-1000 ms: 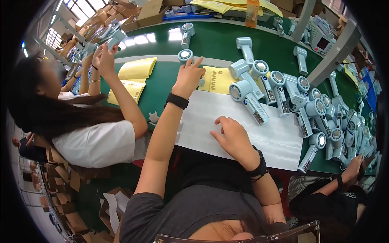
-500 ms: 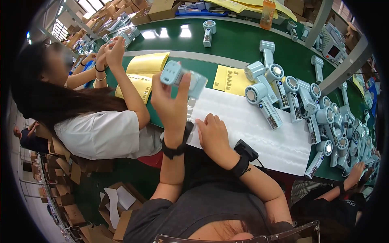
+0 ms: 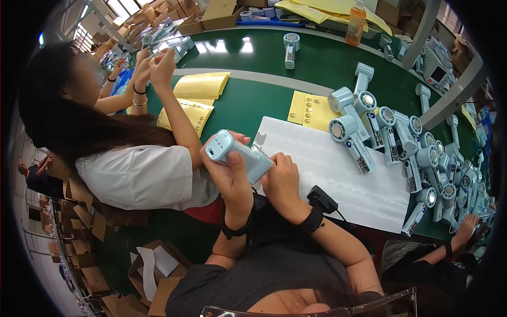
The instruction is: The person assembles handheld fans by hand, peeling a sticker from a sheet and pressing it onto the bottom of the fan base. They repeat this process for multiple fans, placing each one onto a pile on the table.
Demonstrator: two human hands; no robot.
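Note:
My left hand (image 3: 233, 182) is wrapped round a light-blue handheld fan (image 3: 221, 145), its handle end with small holes facing up and left. At the other end of the fan, my right hand (image 3: 283, 182) closes its bent fingers against the body; the fingertips are partly hidden. A white foam sheet (image 3: 317, 169) lies on the green table under and beyond my hands. On the sheet's right side lie several more light-blue handheld fans (image 3: 353, 142), piled toward the right edge. Just past the sheet is a yellow sheet (image 3: 306, 110) with rows of small stickers.
At my left sits a co-worker (image 3: 137, 169), hands raised over the table near yellow sticker sheets (image 3: 193, 113). One fan (image 3: 290, 51) stands apart beyond the rail, and an orange bottle (image 3: 355, 24) is farther back. Another person's hand (image 3: 466, 228) reaches in at right.
My left hand has lowered the fan toward me and to the right. My right hand has come off the white sheet and taken hold of the fan's other end.

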